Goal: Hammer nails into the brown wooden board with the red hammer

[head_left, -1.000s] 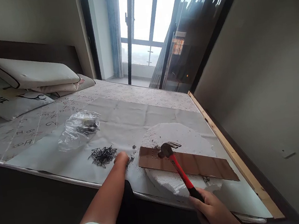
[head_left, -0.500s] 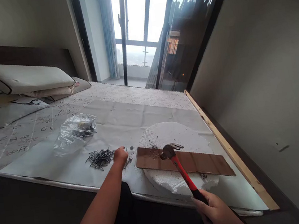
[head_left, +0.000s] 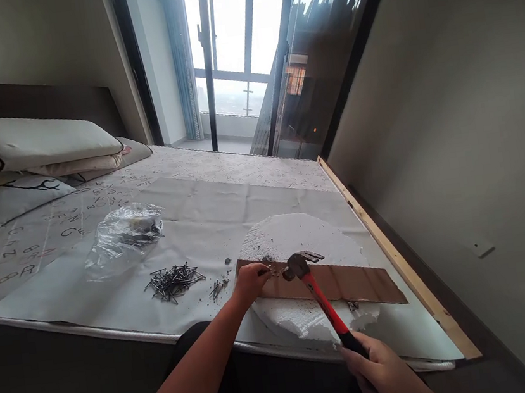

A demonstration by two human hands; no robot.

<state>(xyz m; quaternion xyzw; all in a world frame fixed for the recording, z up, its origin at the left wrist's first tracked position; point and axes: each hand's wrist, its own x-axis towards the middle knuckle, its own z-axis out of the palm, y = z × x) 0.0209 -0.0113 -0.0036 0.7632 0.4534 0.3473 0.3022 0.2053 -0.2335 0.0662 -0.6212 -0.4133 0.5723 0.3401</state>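
A brown cardboard strip (head_left: 349,281) lies across a round white foam slab (head_left: 297,243) near the bed's front edge. My left hand (head_left: 250,282) rests on the strip's left end, fingers pinched on a small nail held against the cardboard. My right hand (head_left: 383,376) grips the red and black handle of a claw hammer (head_left: 320,301); its steel head hovers just right of the pinched fingers. A pile of dark nails (head_left: 172,281) lies to the left, with a few loose nails (head_left: 219,286) closer to my left hand.
A crumpled clear plastic bag (head_left: 121,236) sits behind the nails on a grey sheet (head_left: 207,216) covering the bed. Pillows (head_left: 31,145) are stacked at the far left. A wooden batten (head_left: 394,257) runs along the bed's right edge beside the wall.
My left hand moved right from the loose nails onto the strip's left end, now pinching a nail there. The hammer stayed roughly in place; the view shifted slightly right.
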